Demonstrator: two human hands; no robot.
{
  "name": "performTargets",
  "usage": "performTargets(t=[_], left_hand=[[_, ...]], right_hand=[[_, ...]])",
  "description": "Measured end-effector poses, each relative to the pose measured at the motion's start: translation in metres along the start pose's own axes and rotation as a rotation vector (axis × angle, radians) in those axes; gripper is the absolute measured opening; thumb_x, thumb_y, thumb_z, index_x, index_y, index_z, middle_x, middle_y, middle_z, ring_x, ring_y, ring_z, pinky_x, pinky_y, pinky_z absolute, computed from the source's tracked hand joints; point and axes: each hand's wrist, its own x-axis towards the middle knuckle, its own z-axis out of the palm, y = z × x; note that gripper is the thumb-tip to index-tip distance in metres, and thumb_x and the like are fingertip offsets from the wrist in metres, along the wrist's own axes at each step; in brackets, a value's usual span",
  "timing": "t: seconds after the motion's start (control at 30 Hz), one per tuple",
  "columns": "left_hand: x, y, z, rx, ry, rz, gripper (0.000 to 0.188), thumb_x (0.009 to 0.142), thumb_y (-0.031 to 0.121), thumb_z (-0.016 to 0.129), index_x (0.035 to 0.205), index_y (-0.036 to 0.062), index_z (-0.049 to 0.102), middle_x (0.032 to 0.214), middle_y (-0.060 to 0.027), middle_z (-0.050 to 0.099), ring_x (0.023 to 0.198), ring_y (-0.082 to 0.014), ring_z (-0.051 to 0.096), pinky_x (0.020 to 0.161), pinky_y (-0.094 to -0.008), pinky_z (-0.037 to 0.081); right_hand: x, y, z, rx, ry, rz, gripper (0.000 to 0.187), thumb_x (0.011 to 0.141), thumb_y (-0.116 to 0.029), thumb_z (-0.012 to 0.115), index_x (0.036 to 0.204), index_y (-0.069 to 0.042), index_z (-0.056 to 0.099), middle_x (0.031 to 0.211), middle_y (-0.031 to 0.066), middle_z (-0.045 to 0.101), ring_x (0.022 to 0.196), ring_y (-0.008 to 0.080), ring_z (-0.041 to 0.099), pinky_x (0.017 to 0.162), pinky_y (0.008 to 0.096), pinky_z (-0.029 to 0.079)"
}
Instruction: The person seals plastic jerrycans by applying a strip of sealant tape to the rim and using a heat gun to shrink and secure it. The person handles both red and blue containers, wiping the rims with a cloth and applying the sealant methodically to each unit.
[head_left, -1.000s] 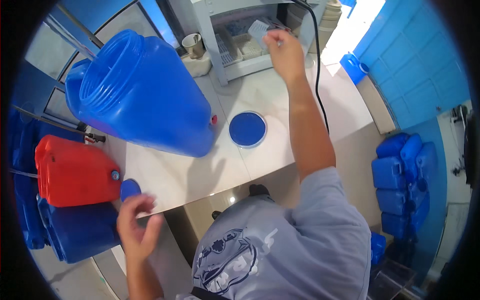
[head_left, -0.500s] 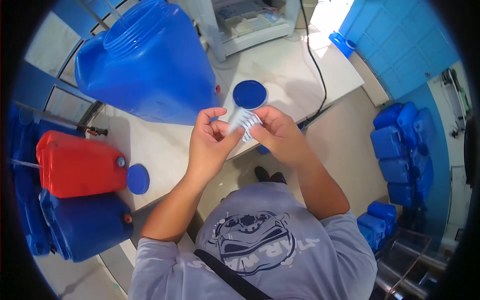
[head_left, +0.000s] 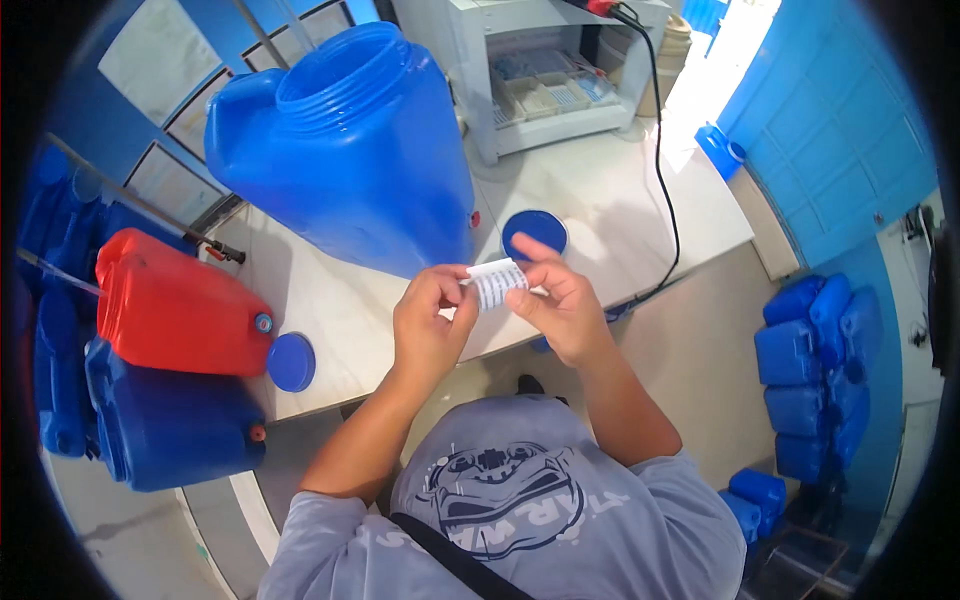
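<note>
Just over the front edge of the white counter (head_left: 400, 345), a small white slip with dark print (head_left: 497, 284) is stretched between my hands. It looks folded or curled; whether it is paper or film I cannot tell. My left hand (head_left: 432, 325) pinches its left side between thumb and fingers. The thumb of my right hand (head_left: 562, 310) presses the right side, with one finger lifted away. Right behind the slip, a round blue lid (head_left: 536, 228) lies on the counter. Behind my left hand stands a big open-mouthed blue container (head_left: 370, 190).
A red container (head_left: 185, 305), a second blue lid (head_left: 291, 362) and a dark blue container (head_left: 185, 425) are at the left. A white shelf unit (head_left: 560, 135) stands at the back; a black cable (head_left: 662, 150) hangs down beside it. Blue jugs (head_left: 795, 385) are stacked at the right.
The view has shifted, so the counter things sit lower and further right. The slip, blurred before, is now flatter and turned with its printed face showing. A finger of my right hand has lifted.
</note>
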Motion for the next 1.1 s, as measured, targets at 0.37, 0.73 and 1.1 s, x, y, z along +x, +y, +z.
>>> performTargets(t=[0.37, 0.73, 1.1], left_hand=[[-0.038, -0.02, -0.054, -0.593, 0.362, -0.805, 0.018, 0.098, 0.019, 0.061, 0.112, 0.0086, 0.06, 0.104, -0.0026, 0.068, 0.092, -0.0106, 0.065, 0.077, -0.0279, 0.054], [-0.152, -0.032, -0.146, -0.082, 0.779, -0.779, 0.031, 0.085, 0.004, 0.064, 0.115, -0.0022, 0.058, 0.094, -0.0056, 0.066, 0.077, -0.0096, 0.06, 0.064, -0.0223, 0.045], [-0.274, -0.114, -0.243, 0.019, 1.553, -0.789, 0.025, 0.084, 0.016, 0.071, 0.102, 0.0048, 0.058, 0.084, -0.001, 0.06, 0.065, -0.0081, 0.055, 0.056, -0.0223, 0.044]], right_hand=[[0.089, -0.071, 0.002, -0.762, -0.006, -0.639, 0.038, 0.078, -0.021, 0.082, 0.106, -0.006, 0.061, 0.113, 0.014, 0.057, 0.107, 0.0305, 0.058, 0.096, 0.04, 0.046], [0.378, -0.212, -0.111, -1.626, -0.051, -0.079, 0.093, 0.072, -0.082, 0.061, 0.123, -0.004, 0.066, 0.111, 0.0161, 0.07, 0.104, 0.0269, 0.066, 0.09, 0.0389, 0.049], [0.269, -0.223, -0.115, -0.472, 0.097, -0.285, 0.053, 0.096, -0.048, 0.059, 0.129, -0.007, 0.056, 0.101, 0.0044, 0.06, 0.077, 0.0094, 0.051, 0.066, 0.0237, 0.039]])
